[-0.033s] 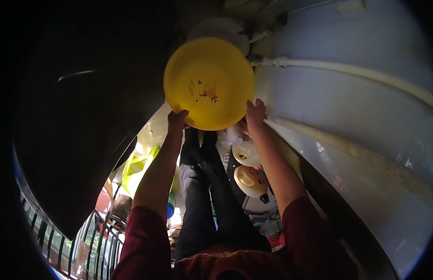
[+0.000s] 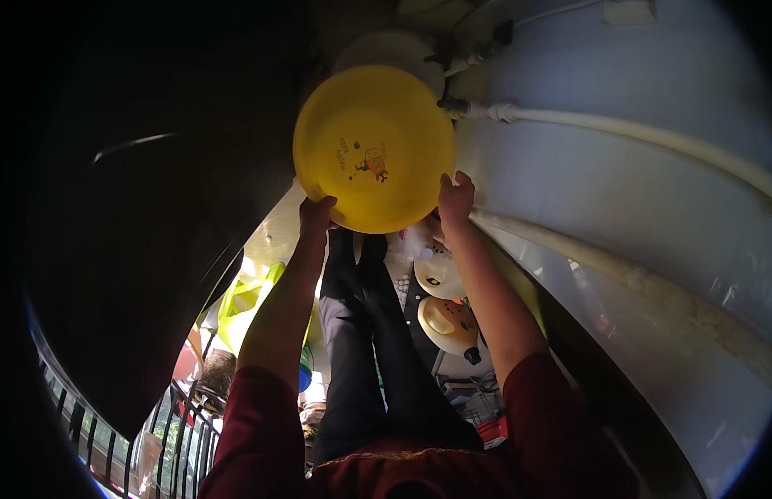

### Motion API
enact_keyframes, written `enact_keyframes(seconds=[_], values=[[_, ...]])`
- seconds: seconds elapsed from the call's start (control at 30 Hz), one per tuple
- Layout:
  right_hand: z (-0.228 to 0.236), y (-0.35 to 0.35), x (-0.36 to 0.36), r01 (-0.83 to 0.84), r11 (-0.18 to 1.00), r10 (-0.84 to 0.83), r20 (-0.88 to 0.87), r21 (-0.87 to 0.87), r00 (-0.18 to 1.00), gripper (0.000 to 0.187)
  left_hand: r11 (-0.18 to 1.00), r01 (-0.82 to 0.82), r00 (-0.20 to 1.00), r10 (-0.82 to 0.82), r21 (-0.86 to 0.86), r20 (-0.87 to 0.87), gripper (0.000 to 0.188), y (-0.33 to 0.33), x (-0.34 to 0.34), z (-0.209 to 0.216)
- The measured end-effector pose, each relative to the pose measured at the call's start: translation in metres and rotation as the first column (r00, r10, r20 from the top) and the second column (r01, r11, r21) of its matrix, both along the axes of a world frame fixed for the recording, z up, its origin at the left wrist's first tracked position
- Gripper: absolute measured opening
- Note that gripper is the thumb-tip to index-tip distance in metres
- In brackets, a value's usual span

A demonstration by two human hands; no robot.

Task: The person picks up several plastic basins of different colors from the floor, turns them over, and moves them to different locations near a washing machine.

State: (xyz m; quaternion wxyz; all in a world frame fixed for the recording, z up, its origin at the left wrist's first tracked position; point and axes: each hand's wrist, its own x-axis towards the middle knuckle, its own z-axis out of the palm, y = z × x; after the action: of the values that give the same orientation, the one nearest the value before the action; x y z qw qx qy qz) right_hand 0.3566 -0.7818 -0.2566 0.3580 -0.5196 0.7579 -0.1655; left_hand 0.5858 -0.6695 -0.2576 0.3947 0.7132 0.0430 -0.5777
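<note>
Near the top centre of the view, a round yellow basin [image 2: 376, 116] is held out above the legs [image 2: 353, 341], its inside facing the wearer and a small cartoon figure [image 2: 372, 166] printed on its bottom. The left hand [image 2: 317, 213] grasps its lower-left edge, thumb laid over the rim, and the right hand [image 2: 454, 201] grips the lower-right edge likewise; the other fingers are mostly hidden behind the basin.

Just beyond its far rim shows part of a pale round object [image 2: 386, 51], largely blocked by the basin. Right beside it, a dark fitting [image 2: 455, 106] joins a white pipe [image 2: 619, 125] running along a pale wall [image 2: 644, 191], with a second, thicker pipe [image 2: 586, 249] lower down.

Beneath and left of the right forearm [image 2: 494, 303] are a white rounded item [image 2: 438, 273] and a cream container [image 2: 444, 320] with a black cap [image 2: 472, 356]; the arm stands close against both. A red item [image 2: 492, 429] lies nearer the body.

On the other side, the left forearm [image 2: 274, 312] partly covers a yellow-green object [image 2: 243, 306]. A large dark surface [image 2: 145, 216] fills the left, above a black railing [image 2: 103, 445].
</note>
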Motion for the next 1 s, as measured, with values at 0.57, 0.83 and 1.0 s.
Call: enact_keyframes(seconds=[0.57, 0.83, 1.0], values=[[-0.014, -0.163, 0.063, 0.455, 0.679, -0.692, 0.294, 0.576, 0.660, 0.011, 1.000, 0.006, 0.998, -0.005, 0.014, -0.056, 0.031, -0.026, 0.018, -0.040], [-0.046, -0.147, -0.002, -0.322, 0.811, 0.446, -0.159, 0.489, 0.881, 0.013, 0.997, 0.050, 0.998, -0.048, 0.059, -0.035, 0.033, -0.034, 0.023, -0.031], [-0.062, -0.151, -0.012, -0.410, 0.756, 0.590, -0.259, 0.511, 0.765, 0.018, 0.997, 0.050, 0.998, -0.048, 0.062, -0.031, 0.033, -0.037, 0.027, -0.023]])
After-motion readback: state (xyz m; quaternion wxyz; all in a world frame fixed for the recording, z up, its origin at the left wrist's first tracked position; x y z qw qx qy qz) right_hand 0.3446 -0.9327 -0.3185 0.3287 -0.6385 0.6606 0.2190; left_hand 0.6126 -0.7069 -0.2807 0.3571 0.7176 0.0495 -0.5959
